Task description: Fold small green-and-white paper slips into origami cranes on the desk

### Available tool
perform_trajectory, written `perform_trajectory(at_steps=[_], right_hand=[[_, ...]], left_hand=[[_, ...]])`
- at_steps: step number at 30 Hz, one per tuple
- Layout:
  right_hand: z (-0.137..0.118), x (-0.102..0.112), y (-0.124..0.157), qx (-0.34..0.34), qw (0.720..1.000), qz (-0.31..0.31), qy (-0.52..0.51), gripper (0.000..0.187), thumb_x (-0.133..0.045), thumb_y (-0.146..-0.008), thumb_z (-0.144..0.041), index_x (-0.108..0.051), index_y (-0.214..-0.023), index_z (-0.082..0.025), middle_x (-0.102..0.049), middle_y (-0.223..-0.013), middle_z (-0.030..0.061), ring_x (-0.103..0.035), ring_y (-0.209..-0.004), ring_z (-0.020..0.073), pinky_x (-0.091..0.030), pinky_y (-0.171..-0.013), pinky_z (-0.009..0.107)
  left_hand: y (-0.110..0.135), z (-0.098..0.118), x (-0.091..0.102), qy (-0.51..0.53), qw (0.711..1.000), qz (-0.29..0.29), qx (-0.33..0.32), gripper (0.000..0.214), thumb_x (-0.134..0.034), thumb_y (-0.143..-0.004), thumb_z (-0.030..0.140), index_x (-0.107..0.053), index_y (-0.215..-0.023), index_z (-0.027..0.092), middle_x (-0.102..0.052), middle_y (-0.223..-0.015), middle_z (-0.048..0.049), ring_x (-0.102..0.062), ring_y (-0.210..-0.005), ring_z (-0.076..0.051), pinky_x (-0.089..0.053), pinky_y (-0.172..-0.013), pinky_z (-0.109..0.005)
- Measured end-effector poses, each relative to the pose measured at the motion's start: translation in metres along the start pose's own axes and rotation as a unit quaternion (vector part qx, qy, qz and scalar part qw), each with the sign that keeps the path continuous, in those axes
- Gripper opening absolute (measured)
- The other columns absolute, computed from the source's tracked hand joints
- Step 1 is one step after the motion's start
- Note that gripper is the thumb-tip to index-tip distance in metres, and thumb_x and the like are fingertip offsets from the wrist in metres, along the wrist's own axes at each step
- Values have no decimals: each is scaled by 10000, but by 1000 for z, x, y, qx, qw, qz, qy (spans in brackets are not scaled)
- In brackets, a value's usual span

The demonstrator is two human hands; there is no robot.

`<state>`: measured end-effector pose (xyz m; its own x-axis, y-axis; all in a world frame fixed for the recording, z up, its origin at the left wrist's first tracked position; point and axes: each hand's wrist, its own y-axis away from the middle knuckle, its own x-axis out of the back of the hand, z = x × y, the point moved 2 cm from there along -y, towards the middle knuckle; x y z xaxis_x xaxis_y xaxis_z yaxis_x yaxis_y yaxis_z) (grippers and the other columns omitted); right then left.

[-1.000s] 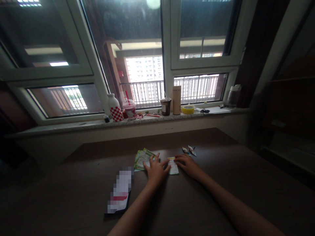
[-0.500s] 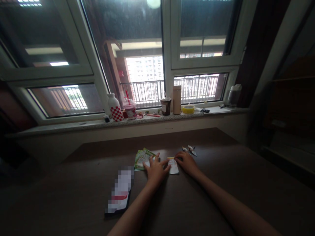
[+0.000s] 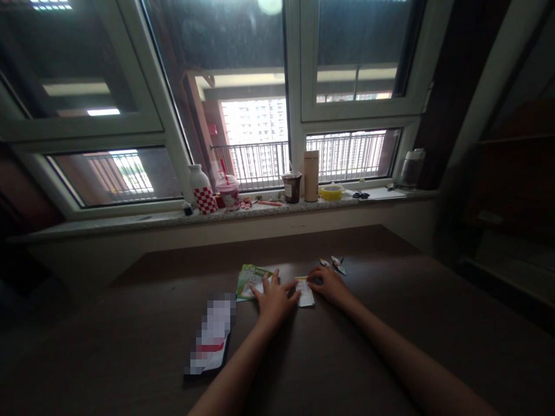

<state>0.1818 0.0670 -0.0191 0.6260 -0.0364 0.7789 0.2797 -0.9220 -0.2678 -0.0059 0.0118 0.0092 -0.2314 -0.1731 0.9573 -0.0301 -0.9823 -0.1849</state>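
My left hand (image 3: 276, 299) rests with its fingers spread on the dark table. Its thumb side reaches a small white paper slip (image 3: 306, 297) with a yellow top edge. The other fingers lie over a fan of green-and-white printed papers (image 3: 248, 284), hiding part of it. At the slip's upper right corner, my right hand (image 3: 330, 287) is closed, with thumb and fingertips pinching the edge. Just beyond that hand lie small folded paper pieces (image 3: 339, 265).
A phone (image 3: 212, 335) with a blurred screen lies left of my left forearm. On the windowsill (image 3: 260, 212) stand a checkered bottle (image 3: 204, 193), a pink drink cup (image 3: 228, 193), a dark drink cup (image 3: 292, 188), a tan flask (image 3: 311, 176), yellow tape (image 3: 332, 193) and scissors (image 3: 361, 195).
The green papers under my left fingers have shifted into a tighter stack. Both hands stay nearly in place, with the right a touch further left.
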Motion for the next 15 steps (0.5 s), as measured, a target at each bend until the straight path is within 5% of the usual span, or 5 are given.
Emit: perform_trajectory(at_steps=[15], right_hand=[[9, 4, 12, 46, 997, -41, -37, 410, -742, -755, -336, -702, -1144, -213, -618, -1284, 101, -542, -1207, 263, -386, -1074, 398]], left_hand=[[3, 0, -1, 10, 1000, 14, -2, 377, -560, -832, 610, -644, -1188, 518, -434, -1529, -22, -273, -1425, -380, 3, -1076, -773]])
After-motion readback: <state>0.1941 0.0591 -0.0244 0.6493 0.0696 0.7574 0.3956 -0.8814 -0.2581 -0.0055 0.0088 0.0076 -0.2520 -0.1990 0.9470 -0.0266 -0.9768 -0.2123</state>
